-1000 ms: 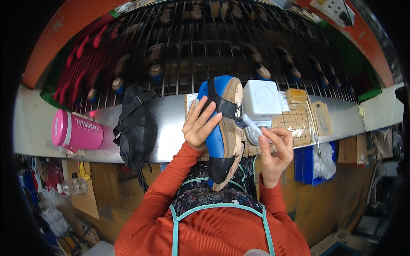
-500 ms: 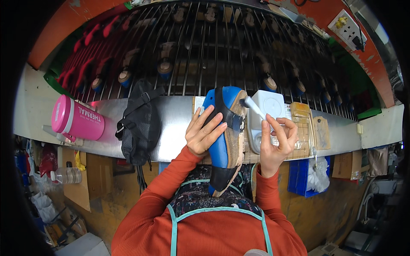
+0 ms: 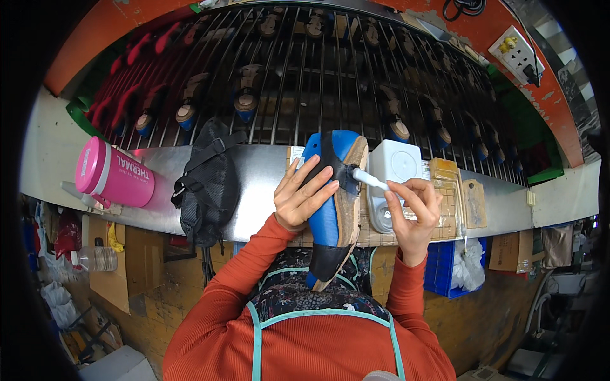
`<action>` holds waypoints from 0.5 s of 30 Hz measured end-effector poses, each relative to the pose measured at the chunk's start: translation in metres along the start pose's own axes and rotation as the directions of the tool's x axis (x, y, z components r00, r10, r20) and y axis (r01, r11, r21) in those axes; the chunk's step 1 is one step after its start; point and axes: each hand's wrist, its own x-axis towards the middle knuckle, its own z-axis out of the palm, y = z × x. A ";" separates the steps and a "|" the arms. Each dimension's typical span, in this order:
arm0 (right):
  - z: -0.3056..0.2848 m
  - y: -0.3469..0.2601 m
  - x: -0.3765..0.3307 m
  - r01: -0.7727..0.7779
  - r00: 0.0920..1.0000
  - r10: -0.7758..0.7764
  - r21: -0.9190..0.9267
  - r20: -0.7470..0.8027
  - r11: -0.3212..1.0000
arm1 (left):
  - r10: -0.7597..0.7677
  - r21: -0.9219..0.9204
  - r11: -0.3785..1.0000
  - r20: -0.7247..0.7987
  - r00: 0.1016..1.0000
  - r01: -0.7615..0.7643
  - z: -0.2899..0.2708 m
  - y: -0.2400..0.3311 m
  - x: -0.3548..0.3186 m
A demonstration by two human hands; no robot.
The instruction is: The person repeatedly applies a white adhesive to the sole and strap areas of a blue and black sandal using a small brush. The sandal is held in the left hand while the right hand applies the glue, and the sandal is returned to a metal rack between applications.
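A: What could go wrong at the metal tabletop (image 3: 254, 171)?

B: The blue shoe (image 3: 330, 209), clamped upright in the left hand (image 3: 302, 200), could tip; the white brush (image 3: 370, 180), pinched by right hand (image 3: 413, 213) fingers, might smear.

A: Packages?

B: Pink bottle (image 3: 114, 178) left; white container (image 3: 394, 166) beside the shoe.
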 end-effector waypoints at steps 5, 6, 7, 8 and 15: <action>-0.002 0.002 0.001 0.057 0.998 -0.057 -0.010 -0.014 0.998 | 0.019 0.007 1.000 0.013 1.000 -0.019 -0.002 -0.001 0.004; -0.003 0.002 0.001 0.067 0.998 -0.067 -0.005 -0.008 0.998 | 0.025 0.008 1.000 0.011 1.000 -0.025 -0.002 -0.001 0.005; -0.004 0.002 0.001 0.077 0.997 -0.077 -0.009 -0.003 0.997 | 0.030 0.008 1.000 0.010 1.000 -0.030 -0.002 -0.001 0.005; -0.005 0.002 0.001 0.085 0.996 -0.085 -0.017 -0.002 0.996 | 0.031 0.009 0.999 0.013 0.999 -0.031 -0.002 -0.001 0.006; -0.020 0.001 0.013 0.160 0.982 -0.161 0.024 0.097 0.987 | 0.028 -0.021 0.999 0.010 1.000 -0.028 -0.003 -0.002 0.012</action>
